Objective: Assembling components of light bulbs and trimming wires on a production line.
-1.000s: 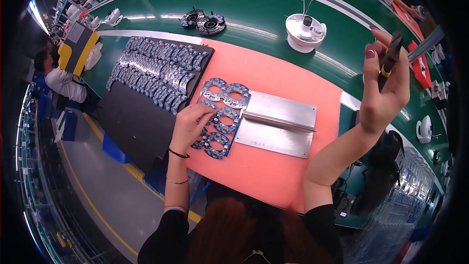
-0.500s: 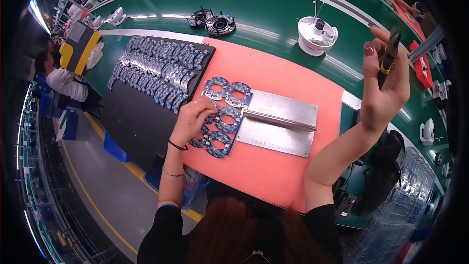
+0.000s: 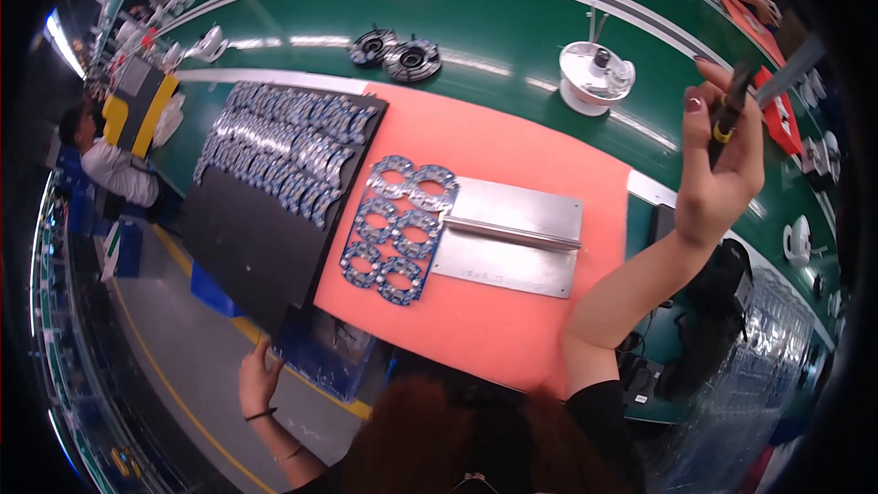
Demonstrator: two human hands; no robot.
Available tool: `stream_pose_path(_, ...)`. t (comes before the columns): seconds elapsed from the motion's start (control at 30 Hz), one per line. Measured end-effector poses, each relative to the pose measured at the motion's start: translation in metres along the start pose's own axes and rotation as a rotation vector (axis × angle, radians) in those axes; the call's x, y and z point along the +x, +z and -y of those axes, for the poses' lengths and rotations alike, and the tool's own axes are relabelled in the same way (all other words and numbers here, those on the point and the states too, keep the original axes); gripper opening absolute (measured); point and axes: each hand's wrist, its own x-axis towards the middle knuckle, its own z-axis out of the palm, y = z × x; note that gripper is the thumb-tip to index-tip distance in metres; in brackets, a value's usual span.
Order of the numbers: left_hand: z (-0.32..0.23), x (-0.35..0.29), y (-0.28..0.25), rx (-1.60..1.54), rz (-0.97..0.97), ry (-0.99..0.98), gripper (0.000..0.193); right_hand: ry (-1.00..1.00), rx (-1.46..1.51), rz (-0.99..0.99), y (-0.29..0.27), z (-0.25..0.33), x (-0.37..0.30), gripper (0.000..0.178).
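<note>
My left hand (image 3: 260, 379) is low at the left, beside the near corner of a black board (image 3: 261, 252), its fingers apart and nothing visible in them. Raised at the right, my right hand (image 3: 722, 169) is closed round dark pliers (image 3: 729, 110) with a yellow band, jaws upward. A blue circuit board panel (image 3: 399, 230) of several joined rings lies flat on the orange mat (image 3: 494, 338), neither hand touching it. Against its right side is a silver metal plate (image 3: 512, 267) with a raised bar across it.
Rows of curved blue circuit boards (image 3: 274, 151) cover the black board's far part. A translucent blue bin (image 3: 325, 357) sits below the mat's near left edge. Beyond the mat stand a white round housing (image 3: 594, 82) and two black round parts (image 3: 412, 59). Another person (image 3: 114, 165) is far left.
My left hand has left the circuit board panel and moved down and left, past the mat's edge. My right hand still holds the pliers up. The view has shifted slightly.
</note>
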Motion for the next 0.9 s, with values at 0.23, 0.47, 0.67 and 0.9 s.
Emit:
stream_pose_path(0.23, -0.191, 0.038, -0.129, -0.643, -0.047, 0.377, 0.040, 0.008, 0.008, -0.208, -0.033, -0.015, 0.023, 0.021)
stream_pose_path(0.47, -0.388, 0.159, -0.134, -0.851, -0.337, 1.071, 0.014, -0.289, -0.668, 0.094, -0.034, -0.064, 0.089, 0.035)
stream_pose_path(0.67, -0.535, 0.284, -0.039, -0.942, -0.096, 0.889, 0.024, -0.434, -0.992, 0.479, -0.032, -0.173, 0.113, 0.031)
stream_pose_path(0.9, -0.610, 0.327, 0.032, -0.531, -0.063, 0.762, 0.042, -0.526, -1.150, 0.747, -0.028, -0.245, 0.099, 0.025)
